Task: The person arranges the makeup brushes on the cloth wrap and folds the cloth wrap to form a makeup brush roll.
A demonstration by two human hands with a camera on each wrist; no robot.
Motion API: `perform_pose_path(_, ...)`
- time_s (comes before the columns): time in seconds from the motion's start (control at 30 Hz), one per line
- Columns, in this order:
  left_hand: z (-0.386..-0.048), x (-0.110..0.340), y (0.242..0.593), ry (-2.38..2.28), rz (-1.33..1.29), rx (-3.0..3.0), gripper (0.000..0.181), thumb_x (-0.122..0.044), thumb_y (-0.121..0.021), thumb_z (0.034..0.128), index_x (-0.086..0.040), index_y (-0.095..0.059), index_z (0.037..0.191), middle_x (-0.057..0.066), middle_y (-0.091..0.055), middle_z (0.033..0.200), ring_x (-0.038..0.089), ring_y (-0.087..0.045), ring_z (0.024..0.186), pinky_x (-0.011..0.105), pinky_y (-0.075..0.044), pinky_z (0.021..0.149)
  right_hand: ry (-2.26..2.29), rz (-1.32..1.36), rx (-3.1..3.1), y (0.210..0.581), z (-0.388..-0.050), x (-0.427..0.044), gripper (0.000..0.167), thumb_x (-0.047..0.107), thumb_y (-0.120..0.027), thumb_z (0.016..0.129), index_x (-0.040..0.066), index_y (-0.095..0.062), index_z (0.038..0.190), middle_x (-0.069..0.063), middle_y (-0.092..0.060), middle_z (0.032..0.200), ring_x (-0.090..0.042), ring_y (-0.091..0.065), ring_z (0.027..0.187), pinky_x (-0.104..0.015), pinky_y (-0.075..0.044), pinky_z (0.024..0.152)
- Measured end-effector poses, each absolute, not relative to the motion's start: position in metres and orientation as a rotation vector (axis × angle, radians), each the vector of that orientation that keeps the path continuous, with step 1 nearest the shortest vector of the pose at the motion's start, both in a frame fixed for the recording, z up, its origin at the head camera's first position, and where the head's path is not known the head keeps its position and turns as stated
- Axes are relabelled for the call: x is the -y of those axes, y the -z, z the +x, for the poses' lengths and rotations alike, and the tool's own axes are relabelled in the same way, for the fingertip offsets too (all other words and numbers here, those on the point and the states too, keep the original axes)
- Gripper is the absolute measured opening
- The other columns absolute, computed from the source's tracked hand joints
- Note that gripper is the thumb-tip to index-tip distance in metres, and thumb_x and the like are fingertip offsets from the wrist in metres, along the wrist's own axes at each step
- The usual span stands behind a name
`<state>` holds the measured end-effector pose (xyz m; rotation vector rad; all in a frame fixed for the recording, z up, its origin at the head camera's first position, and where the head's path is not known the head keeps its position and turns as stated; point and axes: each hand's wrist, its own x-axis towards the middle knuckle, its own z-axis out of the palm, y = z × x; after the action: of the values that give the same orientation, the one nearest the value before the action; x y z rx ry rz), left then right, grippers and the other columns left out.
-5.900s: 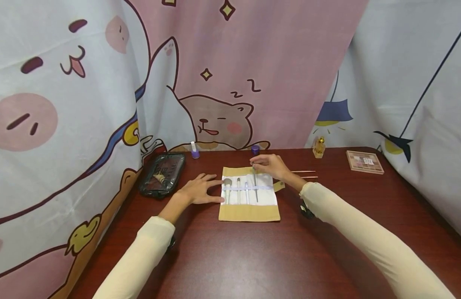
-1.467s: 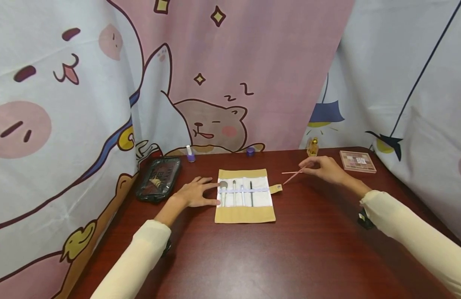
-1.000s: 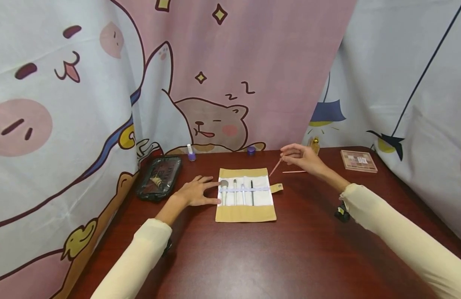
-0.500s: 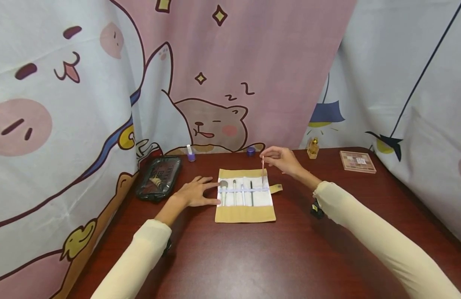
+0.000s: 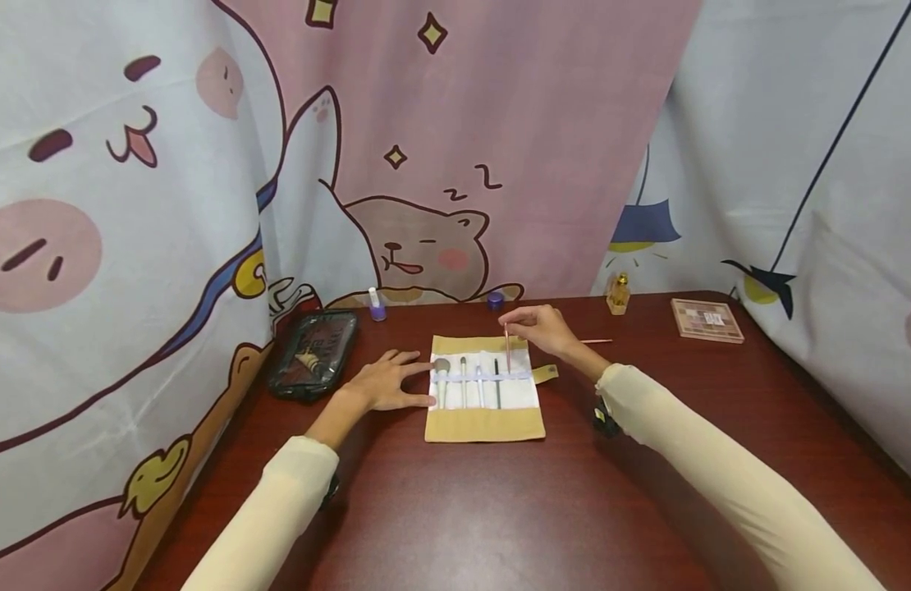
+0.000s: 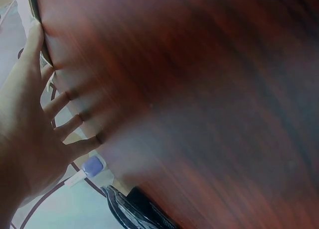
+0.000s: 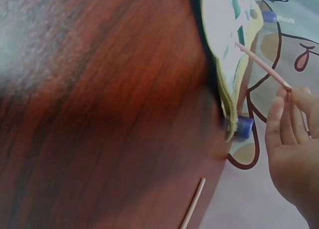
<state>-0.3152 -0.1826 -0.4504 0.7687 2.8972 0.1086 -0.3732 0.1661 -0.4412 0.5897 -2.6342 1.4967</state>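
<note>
A yellow-edged cloth roll [image 5: 485, 424] with a white inside lies unfolded on the table. Several brushes, among them a round-headed brush [image 5: 442, 373] and a dark thin one [image 5: 497, 386], sit under its lilac band. My right hand [image 5: 546, 330] pinches a thin pink stick [image 5: 508, 349] near its upper end, its lower end at the band, right of the dark brush. In the right wrist view the pink stick [image 7: 264, 65] slants from my right hand [image 7: 294, 134] to the cloth. My left hand [image 5: 385, 384] rests with spread fingers at the roll's left edge; the left wrist view shows this hand [image 6: 35, 124] too.
A black clear-topped pouch [image 5: 315, 353] lies at the left. Along the back stand a purple nail polish bottle [image 5: 377, 305], a small purple jar [image 5: 496, 301] and a gold bottle [image 5: 618, 294]. A palette [image 5: 707, 320] lies back right; another pink stick [image 5: 597, 341] lies right of the roll.
My right hand picked up one pink stick from the right and carried it left over the roll, lowering its tip to the band. The dark brush it held earlier now lies in the roll.
</note>
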Motion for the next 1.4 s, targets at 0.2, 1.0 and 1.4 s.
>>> perform_pose_path(0.2, -0.316, 0.184, 0.453, -0.106, 0.771, -2.905, 0.086, -0.084, -0.057, 0.0851, -0.039, -0.044, 0.158, 0.004, -0.035, 0.167, 0.036, -0.029, 0.153, 0.066, -0.041, 0.107, -1.362, 0.612, 2.707, 0.446, -0.37, -0.168, 0.023, 0.015, -0.071, 0.1, 0.003, -0.078, 0.118, -0.008, -0.079, 0.109, -0.024, -0.075, 0.102, -0.04, -0.06, 0.085)
perform_pose_path(1.0, -0.315, 0.183, 0.452, -0.12, 0.772, -2.911, 0.084, -0.082, -0.058, 0.0858, -0.04, -0.045, 0.157, 0.004, -0.036, 0.167, 0.037, -0.029, 0.153, 0.066, -0.04, 0.107, -1.144, 0.859, 2.755, 0.471, -0.348, -0.179, 0.016, 0.014, -0.077, 0.095, 0.011, -0.082, 0.11, -0.003, -0.079, 0.11, -0.017, -0.073, 0.104, -0.039, -0.057, 0.088)
perform_pose_path(1.4, -0.314, 0.182, 0.451, -0.115, 0.778, -2.913, 0.084, -0.082, -0.057, 0.086, -0.039, -0.046, 0.157, 0.004, -0.036, 0.166, 0.036, -0.03, 0.152, 0.067, -0.041, 0.107, -1.09, 0.959, 2.774, 0.472, -0.336, -0.184, 0.022, 0.021, -0.083, 0.09, 0.011, -0.082, 0.11, -0.002, -0.079, 0.111, -0.015, -0.069, 0.098, -0.03, -0.053, 0.079)
